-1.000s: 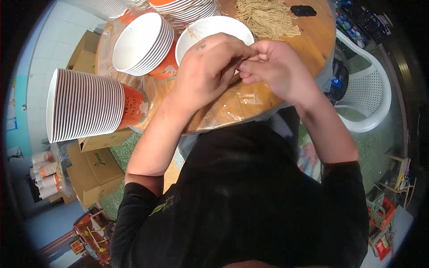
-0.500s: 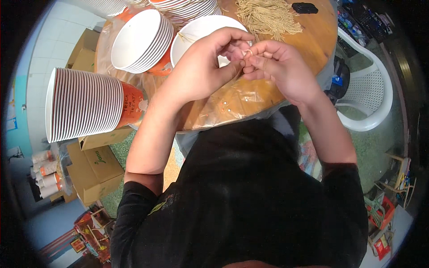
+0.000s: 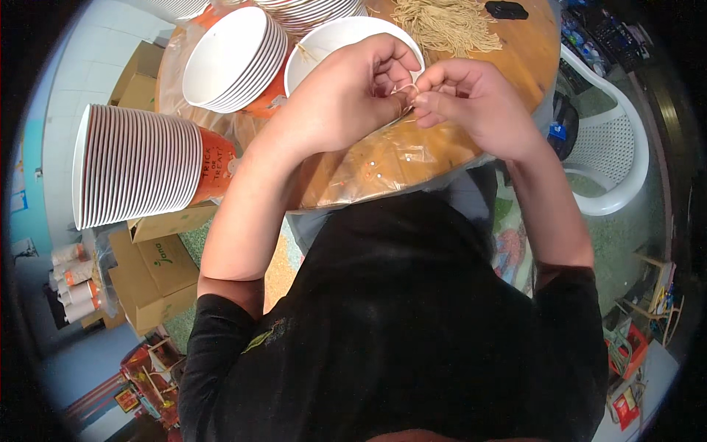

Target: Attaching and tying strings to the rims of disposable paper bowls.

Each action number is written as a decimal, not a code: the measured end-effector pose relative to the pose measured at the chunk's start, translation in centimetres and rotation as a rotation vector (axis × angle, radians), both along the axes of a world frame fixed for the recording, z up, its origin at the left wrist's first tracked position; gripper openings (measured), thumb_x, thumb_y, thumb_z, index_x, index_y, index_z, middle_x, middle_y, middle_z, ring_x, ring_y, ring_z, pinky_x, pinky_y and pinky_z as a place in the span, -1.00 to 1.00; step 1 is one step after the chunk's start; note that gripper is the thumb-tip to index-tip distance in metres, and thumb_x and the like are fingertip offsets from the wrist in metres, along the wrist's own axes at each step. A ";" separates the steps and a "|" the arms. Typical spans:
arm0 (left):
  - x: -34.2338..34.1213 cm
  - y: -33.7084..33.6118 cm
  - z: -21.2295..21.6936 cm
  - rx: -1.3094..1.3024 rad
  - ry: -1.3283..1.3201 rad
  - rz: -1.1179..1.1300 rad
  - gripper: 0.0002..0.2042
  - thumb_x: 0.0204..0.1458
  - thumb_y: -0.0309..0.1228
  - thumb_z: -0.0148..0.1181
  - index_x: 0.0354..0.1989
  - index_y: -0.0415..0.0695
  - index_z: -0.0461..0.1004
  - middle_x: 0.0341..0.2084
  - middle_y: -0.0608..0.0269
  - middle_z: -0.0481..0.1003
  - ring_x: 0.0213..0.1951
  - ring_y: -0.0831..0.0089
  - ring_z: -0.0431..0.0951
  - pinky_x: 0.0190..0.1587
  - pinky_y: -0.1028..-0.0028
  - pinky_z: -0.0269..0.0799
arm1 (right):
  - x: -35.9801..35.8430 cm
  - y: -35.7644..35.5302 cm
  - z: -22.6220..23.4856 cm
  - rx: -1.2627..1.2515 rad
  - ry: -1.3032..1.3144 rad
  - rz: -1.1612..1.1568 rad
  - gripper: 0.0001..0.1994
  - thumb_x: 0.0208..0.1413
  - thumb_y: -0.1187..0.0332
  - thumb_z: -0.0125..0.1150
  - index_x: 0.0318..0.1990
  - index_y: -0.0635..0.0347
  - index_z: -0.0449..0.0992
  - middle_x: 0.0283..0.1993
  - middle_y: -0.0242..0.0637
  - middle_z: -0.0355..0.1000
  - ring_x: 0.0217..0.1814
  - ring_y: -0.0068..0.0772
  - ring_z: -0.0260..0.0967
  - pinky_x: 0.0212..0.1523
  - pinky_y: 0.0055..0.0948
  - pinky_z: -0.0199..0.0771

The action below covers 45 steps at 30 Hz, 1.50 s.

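Cord, a thin pale strand (image 3: 405, 85), forms a small loop between the two hands, just above the near part of the round wooden desk (image 3: 442, 145). From left to right, we see first a tall nest of orange, white-rimmed buckets (image 3: 140, 168), its mouth facing the left edge of the view. Next comes a shorter stack of white containers (image 3: 234, 59), then a single white-lined container (image 3: 331, 38) partly covered by the left hand (image 3: 353, 96). The left forearm slants up and inward from the lower edge; we note the back of the hand turned toward us, the thumb reaching right to the strand, and the other fingers curled above it with a gap between. How firmly this hand grips, we cannot tell. The right hand (image 3: 482, 103) meets it from the opposite side, its forearm rising inward, the index finger arched and its tip brought against the thumb, pinching the strand; the remaining fingers fold beneath. Beyond the hands we find a loose bundle of tan cords (image 3: 445, 28), a small black object (image 3: 507, 10) and, past the desk, a white chair (image 3: 626, 158).
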<state>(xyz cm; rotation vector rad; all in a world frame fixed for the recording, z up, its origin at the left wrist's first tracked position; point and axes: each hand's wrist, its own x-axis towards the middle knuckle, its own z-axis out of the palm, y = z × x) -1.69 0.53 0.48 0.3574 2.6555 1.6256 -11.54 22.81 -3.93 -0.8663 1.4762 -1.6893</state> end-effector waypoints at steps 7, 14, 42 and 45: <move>0.2 0.3 -0.7 0.005 0.061 -0.006 -0.68 0.29 -0.74 0.29 0.16 -0.25 0.47 -0.11 0.39 0.54 -0.11 0.66 0.53 0.02 0.58 0.54 | -0.2 -0.2 -0.3 -0.017 0.135 -0.027 -0.87 0.46 0.46 0.29 0.03 0.32 0.63 -0.14 -0.32 0.65 -0.11 -0.53 0.66 0.01 -0.48 0.73; 0.0 -0.2 -0.9 0.003 0.007 0.033 -0.65 0.26 -0.77 0.29 0.17 -0.24 0.46 -0.13 0.42 0.53 -0.13 0.70 0.51 0.00 0.61 0.52 | -0.2 -0.6 0.4 -0.017 0.231 -0.008 -0.92 0.45 0.49 0.30 -0.03 0.29 0.64 -0.14 -0.43 0.64 -0.18 -0.60 0.58 -0.09 -0.50 0.66; 0.4 -0.8 -1.4 0.499 -0.244 0.026 -0.77 0.53 -0.43 0.19 0.16 -0.30 0.66 -0.22 0.32 0.65 -0.16 0.61 0.56 -0.04 0.55 0.51 | 1.3 -2.8 -5.5 -0.412 1.425 -0.757 -0.67 -0.12 0.58 0.69 -0.16 0.21 0.73 -0.02 -0.25 0.71 -0.19 -0.20 0.72 -0.21 -0.29 0.76; 0.6 -0.4 -1.3 0.322 -0.248 0.095 -0.81 0.50 -0.45 0.23 0.08 -0.30 0.67 -0.23 0.34 0.67 -0.25 0.61 0.56 -0.11 0.55 0.52 | 1.3 -3.1 -5.3 -0.471 1.430 -0.756 -0.67 -0.13 0.60 0.70 -0.16 0.21 0.73 -0.02 -0.25 0.72 -0.19 -0.20 0.72 -0.22 -0.31 0.76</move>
